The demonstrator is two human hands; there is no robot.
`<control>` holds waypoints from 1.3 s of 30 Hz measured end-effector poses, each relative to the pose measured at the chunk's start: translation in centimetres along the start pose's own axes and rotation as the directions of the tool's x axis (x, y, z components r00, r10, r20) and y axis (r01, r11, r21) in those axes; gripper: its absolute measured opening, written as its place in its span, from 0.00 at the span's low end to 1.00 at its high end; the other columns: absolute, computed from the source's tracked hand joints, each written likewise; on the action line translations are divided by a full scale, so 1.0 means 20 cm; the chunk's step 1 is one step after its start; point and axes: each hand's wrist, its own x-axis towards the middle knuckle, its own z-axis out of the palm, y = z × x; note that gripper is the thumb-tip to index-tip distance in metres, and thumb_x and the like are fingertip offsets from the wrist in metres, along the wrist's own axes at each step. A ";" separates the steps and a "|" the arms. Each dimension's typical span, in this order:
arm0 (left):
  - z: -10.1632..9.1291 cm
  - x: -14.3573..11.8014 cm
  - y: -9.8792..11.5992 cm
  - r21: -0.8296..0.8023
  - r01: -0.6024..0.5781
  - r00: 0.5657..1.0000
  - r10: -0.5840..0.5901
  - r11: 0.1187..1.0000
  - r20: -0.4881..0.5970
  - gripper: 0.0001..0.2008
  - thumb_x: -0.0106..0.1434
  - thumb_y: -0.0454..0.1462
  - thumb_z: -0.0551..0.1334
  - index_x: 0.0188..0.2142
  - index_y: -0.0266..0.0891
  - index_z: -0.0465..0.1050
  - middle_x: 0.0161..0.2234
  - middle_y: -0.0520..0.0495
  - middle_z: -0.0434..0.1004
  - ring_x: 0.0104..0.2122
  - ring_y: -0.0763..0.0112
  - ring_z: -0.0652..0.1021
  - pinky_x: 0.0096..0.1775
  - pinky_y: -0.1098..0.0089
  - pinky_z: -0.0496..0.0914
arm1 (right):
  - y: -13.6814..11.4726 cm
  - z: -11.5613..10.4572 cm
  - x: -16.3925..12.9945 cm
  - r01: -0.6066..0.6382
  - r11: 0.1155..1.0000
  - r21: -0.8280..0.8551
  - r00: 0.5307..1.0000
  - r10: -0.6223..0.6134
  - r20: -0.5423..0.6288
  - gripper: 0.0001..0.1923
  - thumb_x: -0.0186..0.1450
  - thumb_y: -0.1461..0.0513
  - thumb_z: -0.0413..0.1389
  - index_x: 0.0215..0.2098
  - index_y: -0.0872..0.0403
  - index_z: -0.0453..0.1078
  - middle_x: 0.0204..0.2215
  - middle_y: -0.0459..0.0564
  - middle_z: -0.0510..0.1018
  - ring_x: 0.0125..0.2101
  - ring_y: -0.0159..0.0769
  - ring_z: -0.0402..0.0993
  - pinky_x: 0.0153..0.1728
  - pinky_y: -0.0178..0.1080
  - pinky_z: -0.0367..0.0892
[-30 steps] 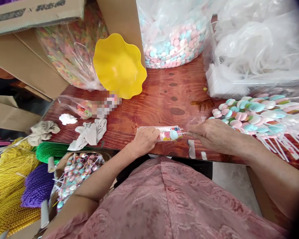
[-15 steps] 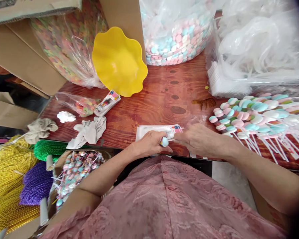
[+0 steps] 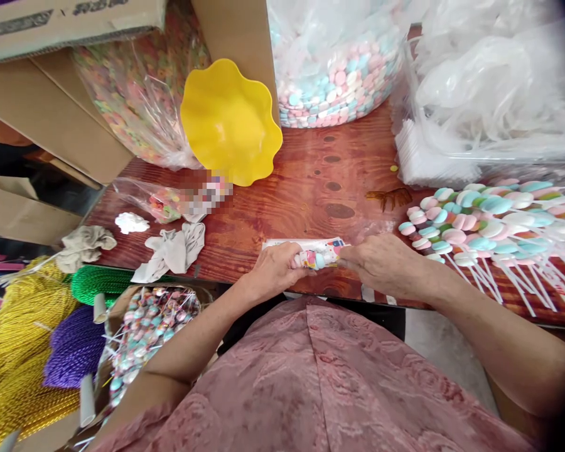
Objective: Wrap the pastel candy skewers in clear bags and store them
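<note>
Between my two hands lies a candy skewer (image 3: 316, 261), its pink and pale blue pieces showing through a printed plastic bag (image 3: 335, 251). My left hand (image 3: 277, 267) is closed around the skewer's left end; the stick itself is hidden. At the bag's other end, my right hand (image 3: 381, 263) pinches the plastic with thumb and fingers. Just behind the hands, a flat stack of printed bags (image 3: 287, 242) lies along the table's front edge, partly covered by them.
Several unwrapped candy skewers (image 3: 489, 216) lie at right, beside a clear bin of plastic bags (image 3: 489, 94). Behind are a yellow scalloped bowl (image 3: 233, 122) and big candy sacks (image 3: 339, 81). A cloth (image 3: 172, 251) lies left; below stands a box of finished skewers (image 3: 145, 326).
The skewer, seen end-on at my left hand before, now lies sideways between both hands inside the printed bag. The view has shifted slightly.
</note>
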 end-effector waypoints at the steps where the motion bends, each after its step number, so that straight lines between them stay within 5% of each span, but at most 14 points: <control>1: 0.00 0.00 0.00 0.034 -0.004 1.000 0.005 0.999 -0.011 0.14 0.61 0.44 0.67 0.42 0.38 0.74 0.39 0.47 0.79 0.37 0.67 0.76 0.40 0.68 0.67 | 0.00 0.01 0.00 0.007 1.000 0.008 1.000 -0.007 -0.002 0.18 0.69 0.65 0.44 0.39 0.57 0.77 0.28 0.55 0.80 0.22 0.33 0.68 0.26 0.39 0.47; 4: 0.00 -0.01 -0.01 0.089 0.027 1.000 -0.026 0.996 -0.011 0.14 0.61 0.45 0.66 0.38 0.37 0.73 0.35 0.47 0.78 0.34 0.67 0.74 0.38 0.69 0.66 | 0.03 0.06 0.00 0.004 0.997 0.081 0.997 0.002 -0.076 0.18 0.71 0.63 0.42 0.42 0.56 0.75 0.27 0.53 0.79 0.24 0.35 0.69 0.26 0.38 0.50; 7: 0.00 -0.02 -0.01 -0.061 0.056 0.997 -0.052 0.997 0.051 0.16 0.60 0.48 0.67 0.35 0.37 0.73 0.30 0.52 0.74 0.31 0.71 0.71 0.36 0.71 0.64 | 0.04 0.10 0.00 0.132 0.974 0.184 0.952 -0.073 -0.299 0.17 0.72 0.61 0.44 0.47 0.54 0.74 0.33 0.53 0.79 0.31 0.36 0.72 0.30 0.37 0.55; 10: -0.01 -0.01 0.01 -0.313 0.068 0.982 -0.008 0.947 0.187 0.16 0.61 0.49 0.66 0.34 0.37 0.72 0.27 0.56 0.68 0.29 0.74 0.67 0.34 0.74 0.62 | 0.06 0.12 0.01 0.291 0.946 0.141 0.869 -0.199 -0.453 0.16 0.71 0.64 0.45 0.40 0.54 0.75 0.32 0.52 0.77 0.31 0.34 0.70 0.31 0.36 0.55; 13: -0.02 0.00 0.02 -0.356 0.123 0.963 -0.025 0.926 0.268 0.18 0.59 0.50 0.67 0.31 0.37 0.70 0.24 0.58 0.62 0.26 0.76 0.64 0.30 0.74 0.60 | 0.09 0.11 0.02 0.288 0.957 0.044 0.833 -0.227 -0.505 0.15 0.69 0.66 0.46 0.31 0.56 0.73 0.26 0.50 0.74 0.26 0.32 0.65 0.28 0.37 0.50; 20: 0.00 0.00 0.00 -0.167 0.042 0.989 -0.018 0.985 0.146 0.16 0.59 0.48 0.68 0.36 0.37 0.74 0.29 0.53 0.73 0.31 0.73 0.69 0.35 0.73 0.62 | 0.13 0.09 0.02 0.217 0.976 0.025 0.914 -0.193 -0.358 0.14 0.65 0.69 0.46 0.33 0.57 0.74 0.28 0.51 0.78 0.26 0.31 0.64 0.28 0.38 0.45; 30: 0.01 0.04 0.04 -0.303 0.050 0.994 -0.018 0.952 0.107 0.19 0.55 0.50 0.70 0.38 0.38 0.76 0.29 0.56 0.73 0.30 0.74 0.71 0.34 0.74 0.64 | 0.00 -0.01 0.00 0.167 0.986 -0.001 0.963 -0.164 -0.216 0.13 0.63 0.71 0.49 0.35 0.54 0.74 0.31 0.52 0.81 0.25 0.32 0.68 0.27 0.39 0.46; 34: 0.02 0.01 0.02 -0.135 0.000 0.998 -0.007 0.991 -0.057 0.20 0.57 0.52 0.68 0.36 0.37 0.74 0.30 0.53 0.76 0.29 0.73 0.73 0.33 0.73 0.64 | -0.04 -0.01 -0.02 0.039 0.999 0.009 0.988 -0.037 -0.153 0.15 0.64 0.70 0.46 0.37 0.53 0.74 0.31 0.52 0.81 0.24 0.34 0.69 0.26 0.40 0.43; 39: 0.04 -0.02 -0.02 0.228 -0.156 0.951 0.209 0.961 -0.229 0.23 0.61 0.57 0.62 0.34 0.37 0.70 0.30 0.48 0.75 0.29 0.70 0.73 0.32 0.71 0.64 | -0.04 0.01 -0.01 -0.051 0.998 0.043 0.995 0.054 -0.085 0.17 0.68 0.65 0.43 0.39 0.55 0.75 0.25 0.53 0.78 0.22 0.34 0.67 0.25 0.41 0.41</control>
